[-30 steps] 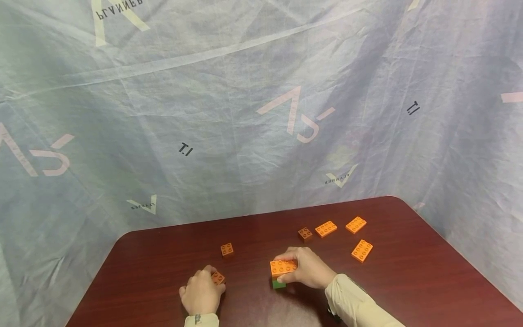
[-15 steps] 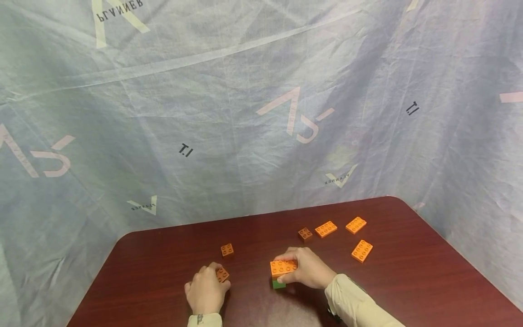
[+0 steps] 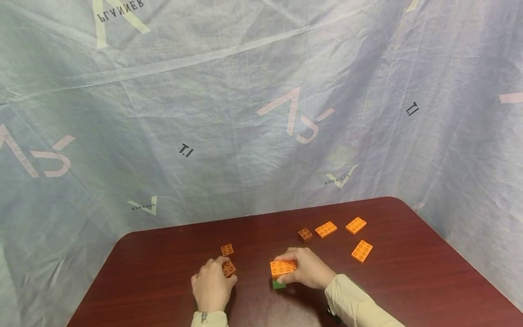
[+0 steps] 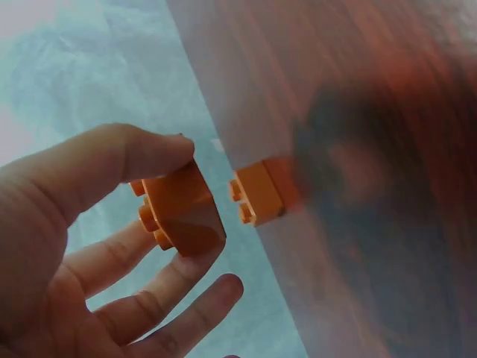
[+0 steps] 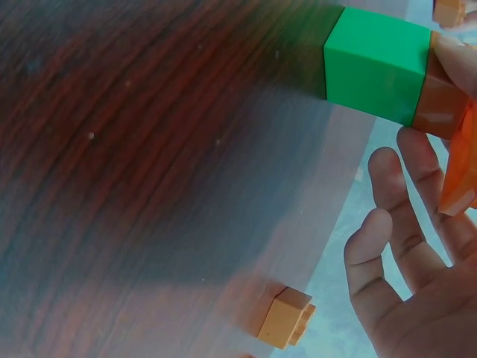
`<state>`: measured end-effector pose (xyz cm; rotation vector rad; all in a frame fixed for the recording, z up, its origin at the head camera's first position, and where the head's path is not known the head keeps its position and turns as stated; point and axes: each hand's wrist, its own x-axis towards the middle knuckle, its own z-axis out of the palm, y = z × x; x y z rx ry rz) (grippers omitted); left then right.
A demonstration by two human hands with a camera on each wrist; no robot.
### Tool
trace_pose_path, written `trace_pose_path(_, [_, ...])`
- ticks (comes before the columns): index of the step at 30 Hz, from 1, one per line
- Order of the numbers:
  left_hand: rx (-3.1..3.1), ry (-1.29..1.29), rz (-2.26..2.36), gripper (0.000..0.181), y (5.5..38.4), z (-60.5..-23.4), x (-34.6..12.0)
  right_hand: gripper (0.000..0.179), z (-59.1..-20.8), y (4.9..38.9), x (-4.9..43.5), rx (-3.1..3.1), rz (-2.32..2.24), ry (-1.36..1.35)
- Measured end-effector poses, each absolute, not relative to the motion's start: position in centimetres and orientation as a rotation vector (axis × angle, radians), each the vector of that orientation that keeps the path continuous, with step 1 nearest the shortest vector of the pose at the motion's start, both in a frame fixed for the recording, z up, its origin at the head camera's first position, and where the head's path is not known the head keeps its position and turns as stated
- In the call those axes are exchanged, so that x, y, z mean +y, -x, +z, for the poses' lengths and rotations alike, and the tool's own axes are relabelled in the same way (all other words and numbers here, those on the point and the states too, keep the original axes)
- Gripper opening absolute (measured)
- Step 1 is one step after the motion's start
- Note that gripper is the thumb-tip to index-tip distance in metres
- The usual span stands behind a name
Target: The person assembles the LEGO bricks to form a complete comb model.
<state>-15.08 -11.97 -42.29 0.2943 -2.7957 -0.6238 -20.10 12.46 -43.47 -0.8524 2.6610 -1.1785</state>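
Note:
My left hand (image 3: 212, 286) pinches a brown four-stud toy building brick (image 4: 182, 209) between thumb and fingers, studs toward the palm in the left wrist view. Just beyond that hand, a second brown brick (image 3: 226, 250) lies on the table. My right hand (image 3: 312, 270) grips a small stack at mid-table. On top of the stack is an orange eight-stud brick (image 3: 283, 268). Beneath it, the right wrist view shows a brown brick (image 5: 440, 97) and a green block (image 5: 376, 67) at the bottom. The right fingers partly cover the stack.
Past my right hand, a brown brick (image 3: 304, 234) sits beside a flat orange brick (image 3: 326, 229). Farther right lie two more flat orange bricks, one at the back (image 3: 356, 225) and one nearer (image 3: 362, 251). A grey printed cloth (image 3: 237, 113) hangs behind the dark red table (image 3: 404, 281).
My left hand has moved right and slightly away from me with the brown brick, coming close to the loose brown brick. The right hand and its stack have stayed in place.

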Motion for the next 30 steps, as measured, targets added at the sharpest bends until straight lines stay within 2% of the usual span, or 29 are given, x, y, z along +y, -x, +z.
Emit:
trace_pose_path(21, [-2.748,-0.173,-0.675,0.043,15.0,-39.8,-9.7,0.044,-43.2,20.1,12.5,2.648,-1.166,0.832])
trace_pose_path(30, [-2.724,-0.08,-0.701,0.047,15.0,-39.6,-8.8,0.044,-43.3,20.1,12.4,2.674,-1.159,0.85])
